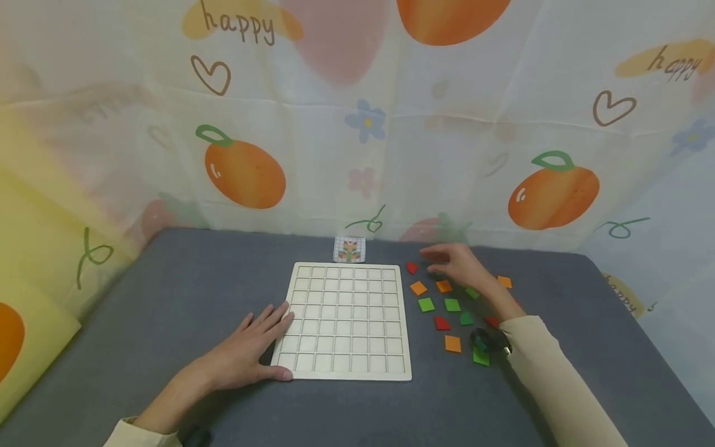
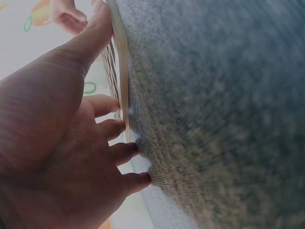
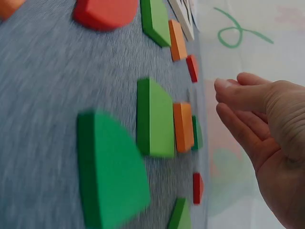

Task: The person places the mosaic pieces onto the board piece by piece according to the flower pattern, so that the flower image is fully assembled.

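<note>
A pale wooden grid board (image 1: 350, 376) lies flat on the table. My left hand (image 1: 246, 354) rests along its left edge with fingers spread, thumb at the near corner; the left wrist view shows the thumb and fingertips against the board's side. To the right of the board, my right hand (image 1: 460, 267) hovers above the scattered tiles, its fingers loosely bent. In the right wrist view no tile shows between the thumb and fingers. Near that hand lie a red tile (image 1: 411, 267), an orange tile (image 1: 444, 286) and a light green tile (image 3: 155, 119). A dark green quarter-round tile (image 3: 114, 171) lies closer to the wrist.
Behind the board sits a small pattern card (image 1: 349, 249) with a gridded picture. Several more red, orange and green tiles spread under the right forearm, such as an orange square (image 1: 453, 344). A printed curtain (image 1: 313, 155) hangs behind the grey table (image 1: 223, 267).
</note>
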`<state>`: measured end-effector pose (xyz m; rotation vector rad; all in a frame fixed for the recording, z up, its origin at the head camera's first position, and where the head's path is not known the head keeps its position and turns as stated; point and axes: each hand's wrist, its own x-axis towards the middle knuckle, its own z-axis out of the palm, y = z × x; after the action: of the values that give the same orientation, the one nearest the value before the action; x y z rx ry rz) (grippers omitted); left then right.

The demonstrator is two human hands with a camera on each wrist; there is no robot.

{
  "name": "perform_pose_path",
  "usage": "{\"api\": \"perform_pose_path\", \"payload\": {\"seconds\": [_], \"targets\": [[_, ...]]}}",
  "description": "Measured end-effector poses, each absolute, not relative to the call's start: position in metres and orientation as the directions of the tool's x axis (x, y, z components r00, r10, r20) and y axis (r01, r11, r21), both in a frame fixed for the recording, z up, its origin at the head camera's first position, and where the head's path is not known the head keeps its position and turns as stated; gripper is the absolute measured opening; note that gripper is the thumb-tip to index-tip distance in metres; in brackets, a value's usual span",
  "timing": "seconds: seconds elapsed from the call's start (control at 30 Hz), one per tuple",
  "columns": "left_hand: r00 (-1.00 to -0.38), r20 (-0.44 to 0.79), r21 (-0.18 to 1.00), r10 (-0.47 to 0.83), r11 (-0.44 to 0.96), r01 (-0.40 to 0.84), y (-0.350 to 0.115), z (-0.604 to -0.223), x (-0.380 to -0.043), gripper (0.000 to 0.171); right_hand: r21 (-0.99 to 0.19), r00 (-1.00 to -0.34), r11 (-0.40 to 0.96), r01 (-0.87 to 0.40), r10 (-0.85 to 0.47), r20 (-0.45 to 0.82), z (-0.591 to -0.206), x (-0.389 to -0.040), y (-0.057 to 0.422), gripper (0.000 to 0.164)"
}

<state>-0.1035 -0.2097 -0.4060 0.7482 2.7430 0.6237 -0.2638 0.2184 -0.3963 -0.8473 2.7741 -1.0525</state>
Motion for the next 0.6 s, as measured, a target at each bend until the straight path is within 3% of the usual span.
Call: {"api": "perform_pose_path", "payload": {"seconds": [0.6], "targets": [[-0.84,-0.088,0.483,0.535,0.76,0.434,-0.209,-0.404,-0.103,0.104,-0.621,-0.808,0.599,-0.505,-0.581,0.097,-0.406,-0.279,0.188,0.039]]}}
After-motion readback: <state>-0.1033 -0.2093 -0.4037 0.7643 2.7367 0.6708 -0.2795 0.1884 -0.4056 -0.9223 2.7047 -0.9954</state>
